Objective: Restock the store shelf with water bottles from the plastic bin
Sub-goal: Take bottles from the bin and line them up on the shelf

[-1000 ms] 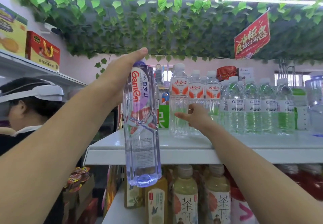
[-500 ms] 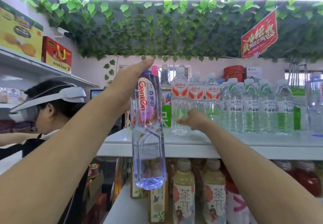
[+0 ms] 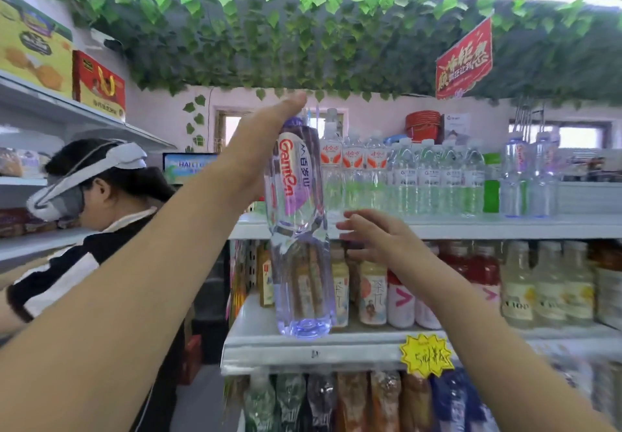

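Note:
My left hand (image 3: 266,148) grips a tall clear water bottle (image 3: 299,229) with a purple and white label by its upper part, holding it upright in the air in front of the top shelf (image 3: 471,226). My right hand (image 3: 377,238) hovers just right of the bottle's middle, fingers spread and holding nothing. On the top shelf stand rows of small water bottles with orange labels (image 3: 353,169) and green-tinted ones (image 3: 434,179). Two tall bottles (image 3: 528,175) like mine stand farther right. The plastic bin is not in view.
A person wearing a headset (image 3: 87,175) leans in at the left, close to my left arm. The lower shelf (image 3: 303,340) holds tea and juice bottles, with a yellow price tag (image 3: 425,356) on its edge. Leaf garlands and a red sign (image 3: 464,61) hang overhead.
My right hand has pulled back from the bottles on the top shelf and now hovers open beside the held bottle. The view has drawn back and dropped, showing more of the lower shelves.

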A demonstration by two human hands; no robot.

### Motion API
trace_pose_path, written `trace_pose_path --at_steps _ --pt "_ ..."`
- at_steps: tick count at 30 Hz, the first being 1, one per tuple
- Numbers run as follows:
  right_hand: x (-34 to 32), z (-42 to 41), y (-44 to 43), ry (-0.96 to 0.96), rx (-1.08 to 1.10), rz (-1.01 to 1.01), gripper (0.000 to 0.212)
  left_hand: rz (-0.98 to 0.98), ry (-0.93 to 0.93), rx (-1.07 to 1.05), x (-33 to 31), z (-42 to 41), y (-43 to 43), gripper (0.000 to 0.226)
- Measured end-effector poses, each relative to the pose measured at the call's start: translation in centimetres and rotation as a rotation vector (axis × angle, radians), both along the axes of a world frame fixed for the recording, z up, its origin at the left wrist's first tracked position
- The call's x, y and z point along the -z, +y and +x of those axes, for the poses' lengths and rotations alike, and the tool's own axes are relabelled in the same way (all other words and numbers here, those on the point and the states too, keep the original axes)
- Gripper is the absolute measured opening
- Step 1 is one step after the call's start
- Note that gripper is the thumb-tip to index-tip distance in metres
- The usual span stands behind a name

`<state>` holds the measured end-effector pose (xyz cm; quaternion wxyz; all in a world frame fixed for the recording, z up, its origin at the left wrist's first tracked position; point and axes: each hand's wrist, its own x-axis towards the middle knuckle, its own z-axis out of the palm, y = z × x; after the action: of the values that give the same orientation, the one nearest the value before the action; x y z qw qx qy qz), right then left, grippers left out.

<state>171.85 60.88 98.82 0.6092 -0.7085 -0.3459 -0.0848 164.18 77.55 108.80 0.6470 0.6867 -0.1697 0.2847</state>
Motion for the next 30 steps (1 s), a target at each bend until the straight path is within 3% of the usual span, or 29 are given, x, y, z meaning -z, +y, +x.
trace_pose_path --at_steps 2,7,9,16,21,30 --pt "1.8 -4.5 -0.3 0.063 -0.044 0.073 0.02 -0.041 0.019 0.028 0.9 -2.3 -0.8 0.031" --pt "5.4 -13.4 -1.0 0.051 -0.071 0.011 0.043 -0.049 0.089 0.053 2.5 -7.0 -3.6 0.075" --pt "6.6 -15.5 -1.0 0.066 -0.078 0.066 0.055 -0.039 0.088 0.069 2.9 -8.0 -4.6 0.065" --pt "8.9 -18.4 -2.4 0.111 0.0 0.245 0.051 0.03 0.066 0.079 3.6 -11.2 -8.9 0.027" --pt "9.6 -18.3 -4.8 0.129 0.025 0.313 0.071 0.05 -0.017 0.108 4.2 -10.9 -12.1 0.029" --pt "8.9 -14.2 -15.6 0.049 0.161 0.27 0.027 0.164 -0.026 0.153 4.0 -5.7 -20.7 0.036"
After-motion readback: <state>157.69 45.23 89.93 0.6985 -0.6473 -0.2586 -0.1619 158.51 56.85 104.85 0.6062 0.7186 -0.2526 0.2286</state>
